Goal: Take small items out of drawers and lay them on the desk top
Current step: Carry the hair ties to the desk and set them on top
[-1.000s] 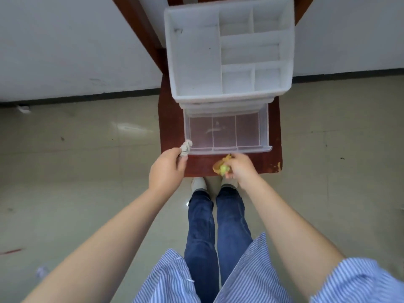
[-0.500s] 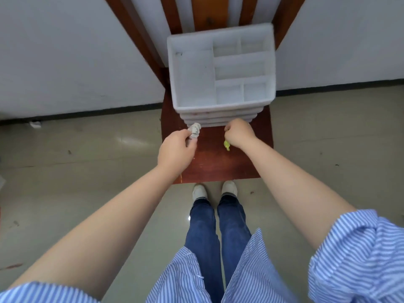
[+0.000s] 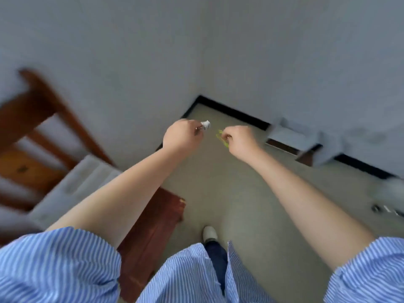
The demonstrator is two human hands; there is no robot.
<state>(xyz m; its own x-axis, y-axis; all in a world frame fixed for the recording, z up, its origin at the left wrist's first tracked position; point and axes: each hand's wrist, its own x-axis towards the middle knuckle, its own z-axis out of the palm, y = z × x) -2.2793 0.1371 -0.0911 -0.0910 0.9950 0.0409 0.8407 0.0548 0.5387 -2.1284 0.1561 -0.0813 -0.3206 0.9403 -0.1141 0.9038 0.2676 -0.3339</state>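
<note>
Presently, the left hand (image 3: 181, 134) is closed on a small crumpled white-grey item (image 3: 205, 124), pinched at the fingertips. The right hand (image 3: 240, 139) is closed on a thin yellow-green item (image 3: 221, 137). Both are held in the air over the beige floor (image 3: 229, 204), near a blurred white plastic drawer unit (image 3: 72, 189) on a reddish-brown wooden chair (image 3: 153, 232).

A: Walls? 
B: Two pale grey-white walls (image 3: 131, 51) meet at a corner, upper centre; a black skirting strip (image 3: 238, 113) runs along their base.

A: Floor? 
B: Dull beige floor (image 3: 229, 193), smooth.

A: Furniture? 
B: Reddish-brown wooden chair (image 3: 41, 110) at left, slatted back against the wall, heavily blurred. At right, a blurred pale grey piece (image 3: 290, 136) by the skirting; cannot identify it.

A: Light? 
B: Even, soft, no hard shadows.
</note>
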